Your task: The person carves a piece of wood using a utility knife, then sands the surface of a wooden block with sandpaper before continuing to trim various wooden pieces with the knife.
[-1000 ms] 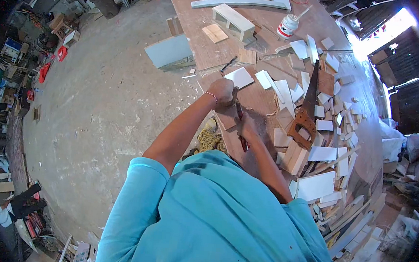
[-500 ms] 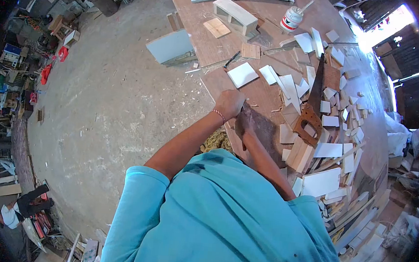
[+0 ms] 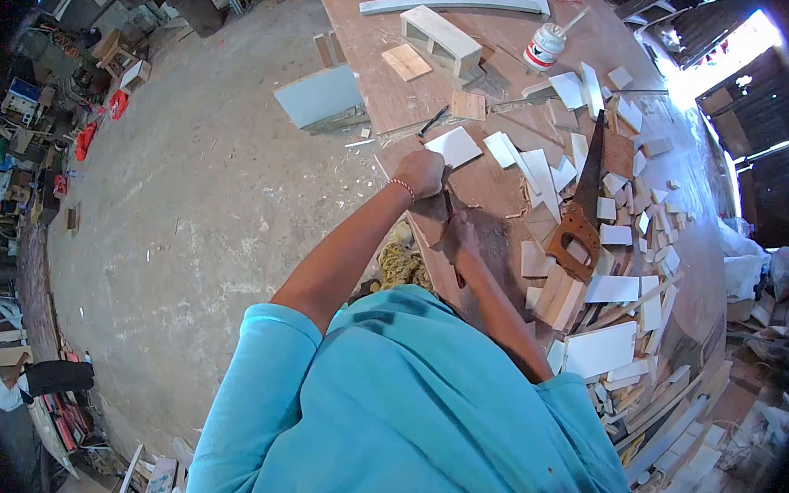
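Observation:
My left hand (image 3: 421, 173) is a closed fist over the near left edge of the wooden worktable (image 3: 498, 231), with whatever it grips hidden under the fingers. Just to its right and closer to my body, my right hand (image 3: 464, 241) is wrapped round a dark, narrow-bladed tool (image 3: 449, 203). The blade shows in the gap between the two hands, and a brownish end sticks out below my right hand. A white board piece (image 3: 454, 146) lies beyond my left fist, a black slim tool (image 3: 433, 121) beside it. Thin shavings are scattered near my hands.
A handsaw (image 3: 582, 224) rests among many wood offcuts (image 3: 615, 289) on the right. Farther back are a small wooden bench-like piece (image 3: 441, 39), a glue pot with a brush (image 3: 546, 45) and a curved strip (image 3: 451, 3). Another person (image 3: 46, 381) is at far left.
My left fist has moved away from me and to the left. My right hand has drawn slightly nearer my body, so the hands are farther apart and the blade shows between them.

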Demonstrator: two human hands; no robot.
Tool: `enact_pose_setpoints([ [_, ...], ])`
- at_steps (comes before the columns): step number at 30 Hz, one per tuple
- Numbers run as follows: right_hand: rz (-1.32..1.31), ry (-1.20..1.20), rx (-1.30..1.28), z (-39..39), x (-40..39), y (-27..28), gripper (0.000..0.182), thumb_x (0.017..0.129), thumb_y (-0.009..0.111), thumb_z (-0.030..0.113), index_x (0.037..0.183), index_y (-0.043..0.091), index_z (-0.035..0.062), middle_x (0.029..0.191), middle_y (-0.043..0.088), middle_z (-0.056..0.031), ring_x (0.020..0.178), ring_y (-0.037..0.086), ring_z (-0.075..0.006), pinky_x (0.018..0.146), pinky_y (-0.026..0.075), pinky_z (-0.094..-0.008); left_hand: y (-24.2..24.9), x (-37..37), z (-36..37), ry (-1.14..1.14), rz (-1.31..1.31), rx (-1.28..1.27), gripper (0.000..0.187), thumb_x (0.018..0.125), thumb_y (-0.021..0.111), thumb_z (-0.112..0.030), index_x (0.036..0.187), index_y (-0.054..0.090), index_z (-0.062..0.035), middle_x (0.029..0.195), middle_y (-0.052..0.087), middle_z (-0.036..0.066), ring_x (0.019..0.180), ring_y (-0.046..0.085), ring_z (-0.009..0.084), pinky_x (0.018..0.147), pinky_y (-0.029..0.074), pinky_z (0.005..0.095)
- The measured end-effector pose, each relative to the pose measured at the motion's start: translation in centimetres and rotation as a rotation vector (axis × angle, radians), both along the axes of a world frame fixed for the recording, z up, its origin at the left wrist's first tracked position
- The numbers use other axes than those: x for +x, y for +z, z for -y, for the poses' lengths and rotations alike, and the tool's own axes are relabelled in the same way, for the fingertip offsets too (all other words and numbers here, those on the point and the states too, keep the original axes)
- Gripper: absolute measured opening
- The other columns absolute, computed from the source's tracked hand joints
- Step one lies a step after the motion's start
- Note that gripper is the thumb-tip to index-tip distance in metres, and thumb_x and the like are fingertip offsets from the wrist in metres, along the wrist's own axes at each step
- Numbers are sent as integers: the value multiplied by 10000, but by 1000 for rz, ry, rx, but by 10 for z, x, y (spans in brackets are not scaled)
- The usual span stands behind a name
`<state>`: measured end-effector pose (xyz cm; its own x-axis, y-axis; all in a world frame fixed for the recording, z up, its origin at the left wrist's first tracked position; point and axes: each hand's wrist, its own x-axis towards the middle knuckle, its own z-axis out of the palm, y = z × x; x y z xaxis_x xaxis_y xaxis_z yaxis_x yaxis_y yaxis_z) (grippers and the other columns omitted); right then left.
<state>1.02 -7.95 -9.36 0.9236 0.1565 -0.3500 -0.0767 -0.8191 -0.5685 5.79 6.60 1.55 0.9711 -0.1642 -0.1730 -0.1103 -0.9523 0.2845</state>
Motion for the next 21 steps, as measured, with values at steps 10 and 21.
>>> enact_pose_setpoints([
  [10,-49,-142,-15,-12,4,-8,256,807,384,204,877,480,-23,814,553,-223,694,576,-311,601,458,-412,-10,-9,-6,-66,30,-28,197,633,543,-189,650,607,-3,679,568,214,665,574,332,608,466,389],
  [21,-168,-42,118,2,7,67,230,753,414,114,897,457,-61,830,529,-304,815,539,-395,689,440,-445,-19,13,-22,-23,-27,-64,194,612,505,-140,661,598,23,699,567,235,676,578,334,612,469,387],
])
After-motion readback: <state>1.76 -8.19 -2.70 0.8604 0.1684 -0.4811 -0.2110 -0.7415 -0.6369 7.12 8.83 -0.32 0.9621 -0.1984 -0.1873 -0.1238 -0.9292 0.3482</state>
